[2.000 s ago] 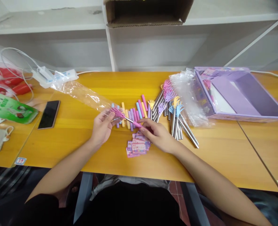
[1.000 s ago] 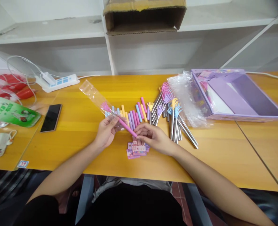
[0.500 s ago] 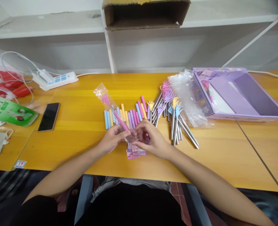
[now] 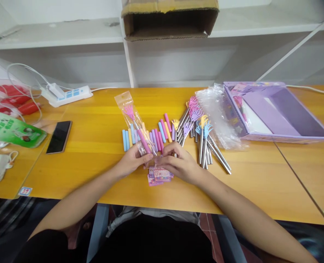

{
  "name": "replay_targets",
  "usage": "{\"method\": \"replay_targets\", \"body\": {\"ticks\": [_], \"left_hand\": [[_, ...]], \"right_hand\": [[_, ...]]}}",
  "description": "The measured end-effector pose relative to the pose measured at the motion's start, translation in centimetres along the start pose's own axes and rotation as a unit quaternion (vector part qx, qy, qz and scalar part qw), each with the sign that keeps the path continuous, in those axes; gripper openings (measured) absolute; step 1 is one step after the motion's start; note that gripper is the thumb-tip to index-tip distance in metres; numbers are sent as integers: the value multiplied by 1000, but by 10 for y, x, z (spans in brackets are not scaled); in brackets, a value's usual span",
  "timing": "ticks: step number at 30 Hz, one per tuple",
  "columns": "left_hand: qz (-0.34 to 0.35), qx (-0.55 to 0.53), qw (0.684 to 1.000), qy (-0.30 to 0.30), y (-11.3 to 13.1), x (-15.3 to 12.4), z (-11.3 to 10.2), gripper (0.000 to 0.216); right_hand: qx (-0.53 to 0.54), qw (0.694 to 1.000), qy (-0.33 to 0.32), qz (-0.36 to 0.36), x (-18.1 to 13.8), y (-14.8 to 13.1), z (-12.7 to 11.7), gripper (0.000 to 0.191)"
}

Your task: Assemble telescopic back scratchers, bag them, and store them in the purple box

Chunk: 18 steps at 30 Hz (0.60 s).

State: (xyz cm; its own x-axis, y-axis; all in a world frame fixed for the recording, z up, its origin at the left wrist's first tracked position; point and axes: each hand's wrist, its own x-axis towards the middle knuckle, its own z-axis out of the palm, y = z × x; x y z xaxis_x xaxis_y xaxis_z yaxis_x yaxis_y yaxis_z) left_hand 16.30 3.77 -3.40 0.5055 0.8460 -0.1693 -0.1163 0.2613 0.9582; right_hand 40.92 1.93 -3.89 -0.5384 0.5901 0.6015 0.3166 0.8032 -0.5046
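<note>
A pink back scratcher (image 4: 143, 140) lies inside a clear plastic bag (image 4: 122, 99), its hand-shaped head tilted away from me. My left hand (image 4: 134, 159) is closed round the bagged handle near its lower end. At the bag's bottom end, my right hand (image 4: 178, 160) pinches the clear plastic; its fingertips are partly hidden. Just below the hands are several small pink printed cards (image 4: 162, 174). Behind them lies a row of coloured handle sleeves (image 4: 126, 140) in blue, yellow, purple and pink. To the right are metal back scratchers with pink and purple heads (image 4: 196, 114) and blue and yellow heads (image 4: 207, 130).
Clear bags (image 4: 218, 117) lie beside an open purple box (image 4: 288, 117) at the right. A phone (image 4: 59, 137), a power strip (image 4: 71, 95) and a green pouch (image 4: 15, 129) are on the left. A cardboard box (image 4: 170, 22) sits on the shelf above.
The bagged back scratcher now stands at a steeper angle, its head shifted slightly right and showing more plainly. My right fingers have closed more around the bag's lower end.
</note>
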Motion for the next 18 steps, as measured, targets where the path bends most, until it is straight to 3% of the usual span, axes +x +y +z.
{"method": "replay_targets", "body": {"ticks": [5,9,18], "left_hand": [[-61,13,996,-66,-5,-6,1,58],[-35,-24,996,-80,-7,-7,0,60],[10,63,996,-61,3,0,-2,50]], "right_hand": [[57,996,41,58,5,-5,5,9],[79,989,51,116,8,-8,8,8],[109,976,57,179,7,-6,7,14]]}}
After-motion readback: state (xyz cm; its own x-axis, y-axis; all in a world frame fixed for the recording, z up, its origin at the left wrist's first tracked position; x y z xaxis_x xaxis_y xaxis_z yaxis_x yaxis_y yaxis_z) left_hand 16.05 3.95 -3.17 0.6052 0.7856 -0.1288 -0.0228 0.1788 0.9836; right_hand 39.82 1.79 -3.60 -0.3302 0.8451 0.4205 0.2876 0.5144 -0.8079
